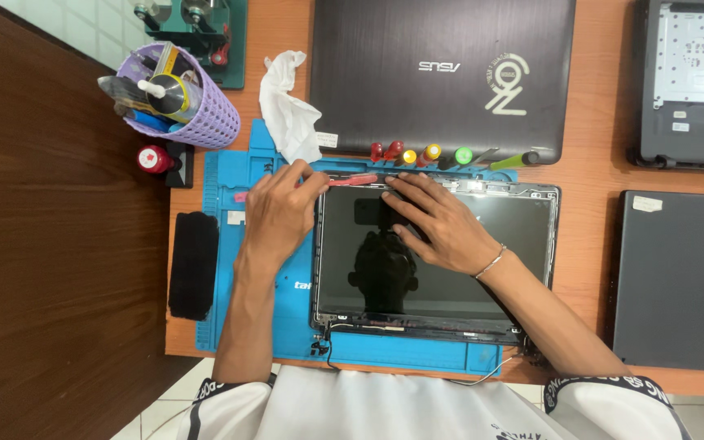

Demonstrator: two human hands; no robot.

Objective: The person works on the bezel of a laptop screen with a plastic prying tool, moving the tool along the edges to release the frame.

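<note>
A bare laptop screen panel (466,285) with a dark glossy face lies on a blue work mat (230,244). My left hand (280,213) rests at the panel's far left corner and holds a red-handled tool (352,180) laid along the panel's far edge. My right hand (437,224) lies flat on the screen with its fingers spread, the fingertips close to the tool's tip. A thin bracelet sits on the right wrist. Cables (327,342) trail from the panel's near edge.
A closed dark laptop (442,73) lies beyond the mat, with several coloured screwdrivers (429,153) lined up in front of it. A white cloth (287,114), a purple basket of tools (197,114), a black pad (193,265) and two more laptops (682,277) surround the mat.
</note>
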